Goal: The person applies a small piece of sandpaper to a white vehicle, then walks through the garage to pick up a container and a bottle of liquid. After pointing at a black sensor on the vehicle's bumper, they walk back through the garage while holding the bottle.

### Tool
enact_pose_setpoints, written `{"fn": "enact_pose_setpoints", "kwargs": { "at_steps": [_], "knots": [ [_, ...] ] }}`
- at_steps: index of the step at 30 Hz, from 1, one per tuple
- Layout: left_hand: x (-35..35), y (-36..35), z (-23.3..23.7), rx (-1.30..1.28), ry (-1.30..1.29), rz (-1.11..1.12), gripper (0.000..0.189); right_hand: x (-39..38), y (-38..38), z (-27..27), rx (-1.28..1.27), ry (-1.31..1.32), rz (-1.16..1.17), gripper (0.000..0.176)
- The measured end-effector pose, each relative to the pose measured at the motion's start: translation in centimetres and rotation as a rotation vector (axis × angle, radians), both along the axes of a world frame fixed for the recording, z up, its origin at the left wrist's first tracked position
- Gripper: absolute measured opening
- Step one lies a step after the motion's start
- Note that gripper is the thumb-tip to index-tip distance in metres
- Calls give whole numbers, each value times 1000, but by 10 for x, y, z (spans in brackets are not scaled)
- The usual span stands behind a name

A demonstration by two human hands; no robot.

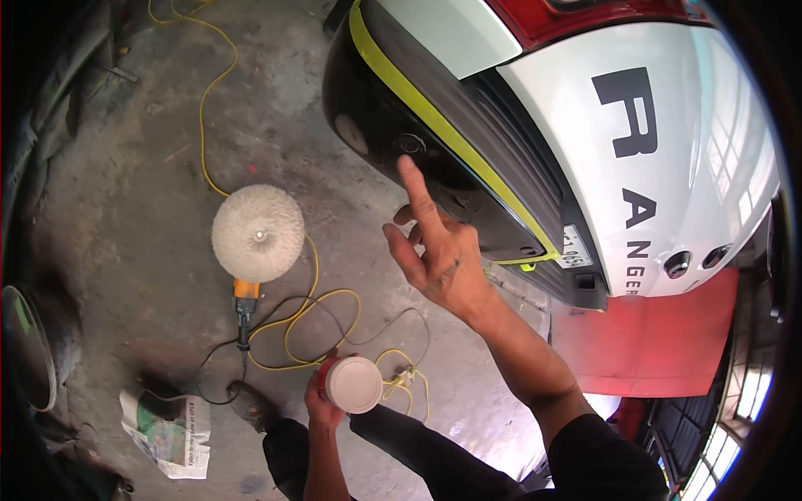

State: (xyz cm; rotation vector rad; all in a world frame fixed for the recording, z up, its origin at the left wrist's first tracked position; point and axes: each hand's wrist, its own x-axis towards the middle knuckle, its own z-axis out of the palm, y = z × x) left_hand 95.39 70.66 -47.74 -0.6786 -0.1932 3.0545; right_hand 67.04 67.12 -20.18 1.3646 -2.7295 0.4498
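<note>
My right hand reaches up to the glossy black bumper of a pickup, index finger stretched out and the other fingers loosely bent. Its fingertip is right at the lower edge of a round parking sensor. Nothing is in this hand. Down near my legs, my left hand is wrapped round a red tub, whose pale round top faces up. Yellow masking tape runs along the bumper's upper edge, beside the ridged dark step.
A polisher with a fluffy white pad lies on the concrete floor. Its cord and a yellow extension cord loop near my feet. Newspaper lies at lower left, a red panel at right. The white tailgate stands above the bumper.
</note>
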Motion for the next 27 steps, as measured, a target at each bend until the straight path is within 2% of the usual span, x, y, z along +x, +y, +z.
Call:
{"fn": "enact_pose_setpoints", "kwargs": {
  "at_steps": [5, 8, 18, 24, 27],
  "knots": [
    [2, -1, -1, 52, -14, 31, 67, -8, 1, 1, -56, -20, -107, 92],
    [1, -3, 0, 37, -8, 33, 67, -5, 9, -3, -2, -89, -166, 94],
    [-1, -11, 2, 38, -3, 64, 71, -6, -13, 14, -54, -110, -158, 87],
    [-1, -14, 1, 52, 7, 95, 70, -5, -27, 28, 133, 94, -151, 75],
    [-1, -13, 0, 67, -1, 103, 69, -7, -23, 20, 311, 141, -1, 71]
  ]
}}
